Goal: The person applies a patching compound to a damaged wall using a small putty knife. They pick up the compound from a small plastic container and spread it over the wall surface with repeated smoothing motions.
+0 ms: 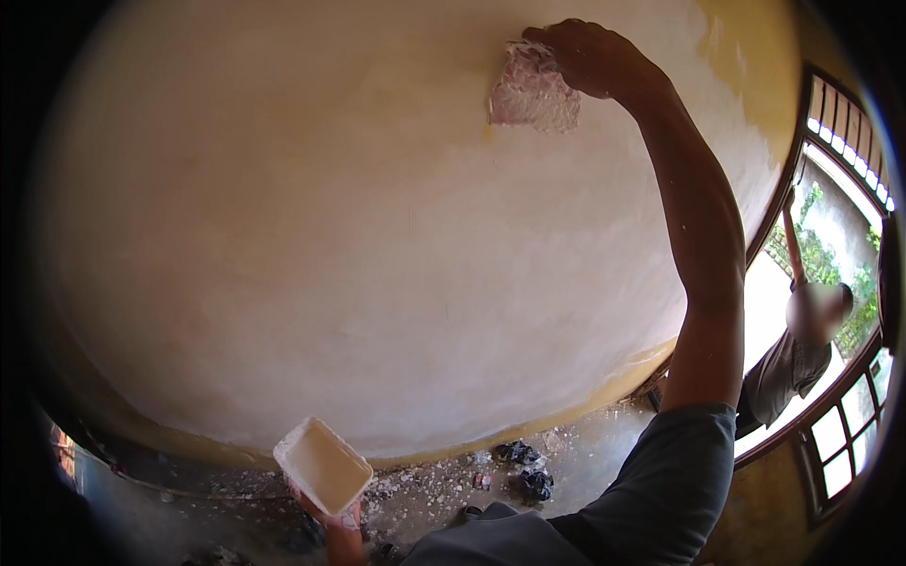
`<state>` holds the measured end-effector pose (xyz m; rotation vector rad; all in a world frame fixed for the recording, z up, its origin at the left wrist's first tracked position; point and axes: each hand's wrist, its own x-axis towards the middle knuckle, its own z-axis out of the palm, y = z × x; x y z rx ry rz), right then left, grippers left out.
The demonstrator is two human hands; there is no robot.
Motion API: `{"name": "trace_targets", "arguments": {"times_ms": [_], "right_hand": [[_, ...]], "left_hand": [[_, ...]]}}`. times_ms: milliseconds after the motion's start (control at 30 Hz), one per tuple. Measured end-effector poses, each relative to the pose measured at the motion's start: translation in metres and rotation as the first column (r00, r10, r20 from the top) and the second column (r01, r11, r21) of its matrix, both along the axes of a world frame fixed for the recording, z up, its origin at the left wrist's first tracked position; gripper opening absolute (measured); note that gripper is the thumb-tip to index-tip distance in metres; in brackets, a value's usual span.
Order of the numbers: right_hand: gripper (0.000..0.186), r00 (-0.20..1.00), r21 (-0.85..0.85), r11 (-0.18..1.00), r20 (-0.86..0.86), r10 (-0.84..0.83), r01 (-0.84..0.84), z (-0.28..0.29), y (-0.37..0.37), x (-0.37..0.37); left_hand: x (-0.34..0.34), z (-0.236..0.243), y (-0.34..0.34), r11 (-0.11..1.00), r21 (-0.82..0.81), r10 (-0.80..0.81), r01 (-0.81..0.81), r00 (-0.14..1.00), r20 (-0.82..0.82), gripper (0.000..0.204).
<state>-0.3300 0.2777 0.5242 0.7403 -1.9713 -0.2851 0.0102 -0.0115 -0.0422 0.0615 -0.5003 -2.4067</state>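
My right hand [590,58] is clamped on the paste-smeared sheet [535,96] at 1 o'clock, up at the wall [311,217], my left hand [330,516] gripping the pale tub [326,469] from below at 7, so overreaching could tip it and wet paste could loosen my pinch.

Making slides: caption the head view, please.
Right hand holds a smeared sheet at the wall, left hand a tray.
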Motion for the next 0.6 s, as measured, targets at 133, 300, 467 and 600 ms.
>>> {"name": "trace_targets", "arguments": {"times_ms": [133, 300, 467, 600], "right_hand": [[0.057, 0.970, 0.079, 0.968, -0.053, -0.236, 0.239, 0.071, 0.008, 0.020], [0.047, 0.930, -0.144, 0.963, 0.262, 0.259, -0.228, 0.135, 0.104, 0.054], [0.051, 0.950, -0.061, 0.961, 0.149, 0.276, -0.269, -0.017, 0.081, 0.039], [0.050, 0.934, 0.147, 0.963, 0.313, 0.172, -0.227, -0.080, 0.050, 0.057]], "left_hand": [[0.007, -0.012, 0.000, 1.000, 0.005, 0.029, -0.029, 0.999, 0.019, 0.069], [0.002, 0.003, 0.009, 0.998, -0.021, 0.062, -0.062, 0.998, -0.019, 0.073], [-0.004, 0.007, 0.015, 0.999, 0.009, 0.048, -0.047, 0.998, -0.033, 0.073], [-0.009, 0.015, 0.018, 0.999, 0.002, 0.037, -0.037, 0.999, -0.039, 0.073]]}}
